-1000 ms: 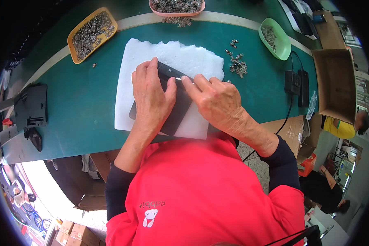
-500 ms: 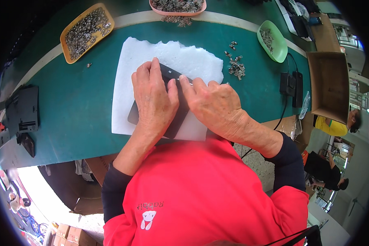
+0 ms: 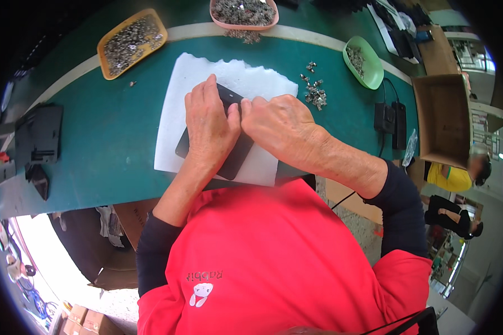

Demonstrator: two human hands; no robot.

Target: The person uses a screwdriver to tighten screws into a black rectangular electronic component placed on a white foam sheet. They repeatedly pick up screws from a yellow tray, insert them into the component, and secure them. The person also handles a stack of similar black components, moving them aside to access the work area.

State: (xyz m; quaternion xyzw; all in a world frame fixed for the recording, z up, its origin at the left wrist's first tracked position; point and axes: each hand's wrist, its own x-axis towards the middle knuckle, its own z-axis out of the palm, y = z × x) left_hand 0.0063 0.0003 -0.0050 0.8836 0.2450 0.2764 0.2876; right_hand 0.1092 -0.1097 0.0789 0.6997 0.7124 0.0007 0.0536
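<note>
A flat dark grey panel [image 3: 241, 159] lies at a slant on a torn-edged white foam sheet [image 3: 170, 120]. My left hand [image 3: 211, 123] rests across the panel's upper left part, its fingers stretched out and its thumb lying along the surface. Close against that thumb, my right hand [image 3: 279, 123] is closed at the panel's upper right edge. Its fingers are curled and pressed together, hiding whatever is between them. To the right of the foam sits a small heap of shiny metal parts [image 3: 317, 96], with a few loose ones beside it.
Metal parts fill a yellow tray [image 3: 107, 72], a pink tray [image 3: 246, 26] and a green tray [image 3: 370, 78]. Black power adapters [image 3: 384, 118] and an open cardboard box [image 3: 442, 120] stand at the right. Black plastic pieces [image 3: 39, 134] lie far left. Two people are in the background.
My right fingers have curled in more; the index finger stuck out further before. The whole view has shifted slightly. My left hand stays on the panel.
</note>
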